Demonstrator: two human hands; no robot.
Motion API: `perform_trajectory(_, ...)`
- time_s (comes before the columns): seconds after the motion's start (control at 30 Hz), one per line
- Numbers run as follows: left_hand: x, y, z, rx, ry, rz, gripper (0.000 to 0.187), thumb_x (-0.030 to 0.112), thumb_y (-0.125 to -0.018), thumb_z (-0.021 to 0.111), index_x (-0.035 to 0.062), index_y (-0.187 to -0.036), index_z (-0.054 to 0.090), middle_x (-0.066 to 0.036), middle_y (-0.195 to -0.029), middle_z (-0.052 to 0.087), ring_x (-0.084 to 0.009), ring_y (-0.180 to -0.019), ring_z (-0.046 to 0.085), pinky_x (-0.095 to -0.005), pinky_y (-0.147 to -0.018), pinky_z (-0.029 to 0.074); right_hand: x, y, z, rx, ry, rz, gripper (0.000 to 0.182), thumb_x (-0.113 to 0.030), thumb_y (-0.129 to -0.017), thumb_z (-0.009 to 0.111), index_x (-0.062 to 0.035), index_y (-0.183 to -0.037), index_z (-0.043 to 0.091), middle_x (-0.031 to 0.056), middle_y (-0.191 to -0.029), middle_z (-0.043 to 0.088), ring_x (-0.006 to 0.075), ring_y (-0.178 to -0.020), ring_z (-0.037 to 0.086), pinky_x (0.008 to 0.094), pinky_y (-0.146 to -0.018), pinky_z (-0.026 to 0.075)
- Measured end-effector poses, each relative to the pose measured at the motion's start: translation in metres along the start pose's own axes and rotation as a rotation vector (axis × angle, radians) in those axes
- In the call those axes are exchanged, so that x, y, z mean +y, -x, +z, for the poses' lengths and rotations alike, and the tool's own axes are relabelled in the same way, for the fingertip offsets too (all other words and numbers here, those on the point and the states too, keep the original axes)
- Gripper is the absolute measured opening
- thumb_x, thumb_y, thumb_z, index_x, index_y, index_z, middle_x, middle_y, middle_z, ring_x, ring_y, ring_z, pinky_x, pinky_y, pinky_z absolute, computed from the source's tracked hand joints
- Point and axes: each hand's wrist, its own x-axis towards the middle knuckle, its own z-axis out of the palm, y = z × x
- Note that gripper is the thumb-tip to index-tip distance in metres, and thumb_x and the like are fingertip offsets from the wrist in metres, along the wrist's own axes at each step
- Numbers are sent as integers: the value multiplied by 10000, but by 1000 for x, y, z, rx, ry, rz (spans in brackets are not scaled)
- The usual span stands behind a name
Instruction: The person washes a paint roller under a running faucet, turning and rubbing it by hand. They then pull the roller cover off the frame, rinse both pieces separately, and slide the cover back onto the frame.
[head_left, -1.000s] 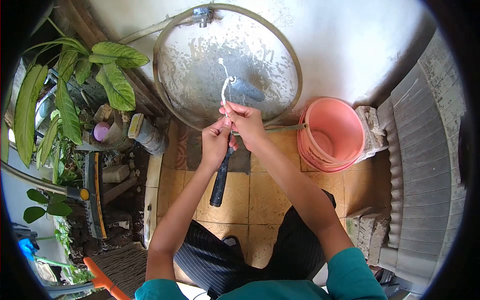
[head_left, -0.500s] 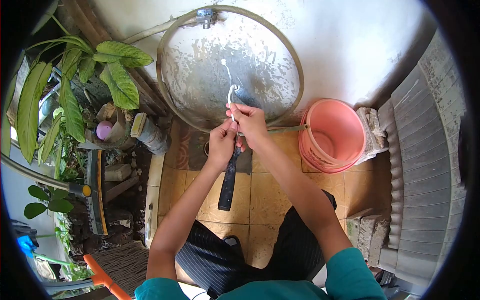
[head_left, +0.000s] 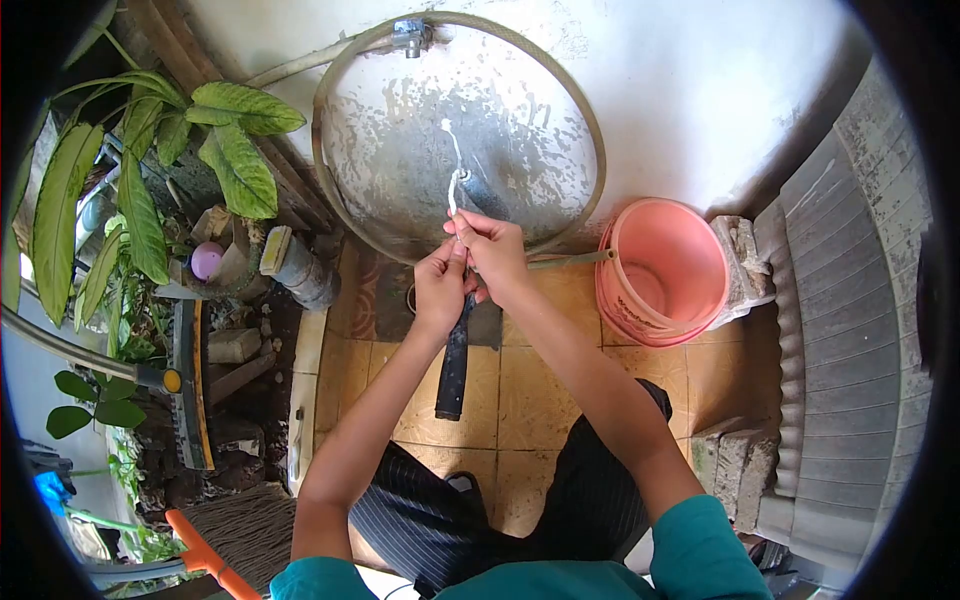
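Whitewashed wall [head_left: 700,90] is filling the background beyond both hands, its paint flaking grey inside the big hoop of hose [head_left: 590,130] that is hanging from a tap [head_left: 408,35] high above them. Yellow floor tiles [head_left: 520,400] are spreading out below the hands and the person's knees, with a corrugated sheet [head_left: 850,300] leaning well off to their right and a leafy plant [head_left: 150,170] standing well off to their left. Between the right hand and that sheet, a pink bucket [head_left: 665,270] is sitting on the floor. The person is working on a dark-handled tool [head_left: 453,365], which is hanging straight down from the hands with its head hidden inside them, and on a thin white cord [head_left: 454,175] that is rising just above the fingers and curling into a small loop. The left hand [head_left: 440,290] is closing its grip around the top of the handle, thumb pressing up by the cord. The right hand [head_left: 492,255] is pinching the cord's lower end tight between its fingertips, touching the left. By the look of it, the step in hand is tying or winding the cord onto the tool's upper end; the next move is probably calling for the left hand to be steadying the handle while the right draws the cord snug without letting the loop slip.
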Motion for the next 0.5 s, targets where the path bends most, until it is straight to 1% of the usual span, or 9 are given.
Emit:
perform_trajectory(0.03,1,0,0,16,-61,24,261,183,-999,430,6,-911,602,27,-679,507,-30,-473,373,-214,-418,329,-1,1,2,-2,0,-1,289,-220,-926,568,2,-1094,641,51,-755,630,92,-345,467,259,-221,321)
perform_trajectory(0.1,3,2,3,34,-65,34,266,179,-999,428,4,-906,605,26,-670,511,-29,-471,374,-214,-417,329,-3,2,4,24,6,-34,273,-218,-928,556,-7,-1073,653,67,-754,647,113,-338,500,257,-229,349)
perform_trajectory(0.27,4,2,4,67,-132,60,274,166,-1000,419,-9,-901,606,19,-657,516,-36,-474,381,-222,-419,343,-8,4,3,1,106,-33,263,-213,-930,548,-6,-1048,662,72,-764,660,106,-333,488,259,-235,360)
perform_trajectory(0.33,6,4,5,66,-112,31,260,155,-1000,413,-18,-931,594,8,-648,517,-48,-476,413,-227,-430,379,-8,3,1,-13,122,-32,263,-213,-932,546,-4,-1036,665,71,-760,659,102,-329,481,260,-236,359)
perform_trajectory(0.4,2,5,7,40,-61,29,262,167,-1004,405,-11,-960,591,7,-651,518,-53,-491,417,-222,-452,392,-7,1,-3,-100,160,9,257,-205,-940,530,-6,-1024,668,78,-761,661,90,-322,461,257,-237,339)
perform_trajectory(0.43,0,5,7,15,-10,25,266,179,-1008,396,-4,-988,587,7,-655,518,-59,-507,421,-218,-474,406,-7,0,-6,-101,160,9,257,-205,-940,530,-6,-1024,668,78,-761,661,90,-322,461,257,-237,339)
perform_trajectory(0.5,-5,4,5,0,-23,30,255,169,-1007,394,-7,-994,577,-6,-666,525,-72,-515,442,-229,-486,425,-12,1,-9,-156,111,24,251,-196,-947,515,-12,-1010,674,88,-769,663,86,-313,439,249,-235,311)
